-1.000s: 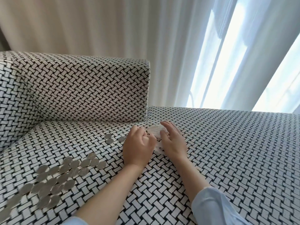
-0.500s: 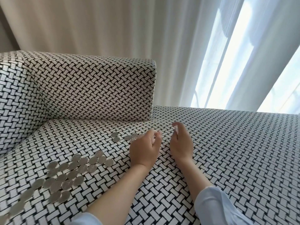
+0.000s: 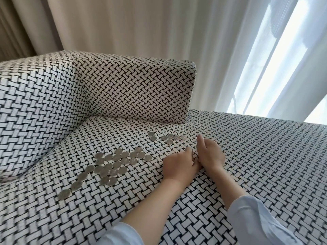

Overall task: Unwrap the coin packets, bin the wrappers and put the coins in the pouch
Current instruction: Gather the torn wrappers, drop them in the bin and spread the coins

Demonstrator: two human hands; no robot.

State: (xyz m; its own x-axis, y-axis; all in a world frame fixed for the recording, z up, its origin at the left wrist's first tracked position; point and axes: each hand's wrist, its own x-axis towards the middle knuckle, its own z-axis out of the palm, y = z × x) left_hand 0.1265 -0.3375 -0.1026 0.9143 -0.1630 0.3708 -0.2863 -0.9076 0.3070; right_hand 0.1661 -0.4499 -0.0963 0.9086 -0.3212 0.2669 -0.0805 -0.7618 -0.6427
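Note:
Several loose silver coins lie spread on the woven black-and-white sofa seat, left of my hands. A smaller row of coins lies farther back, just beyond my fingers. My left hand and my right hand rest side by side on the seat, touching at the thumbs, backs up and fingers curled down. What lies under the palms is hidden. No wrapper, pouch or bin shows in this view.
The sofa's backrest cushion rises behind the coins and its arm stands at the left. Beige curtains and a bright window with sheer drapes fill the background.
The clear wrapper seen between my hands a second ago is out of sight. Both hands have drawn back toward me and closed together. More coins lie in the far row.

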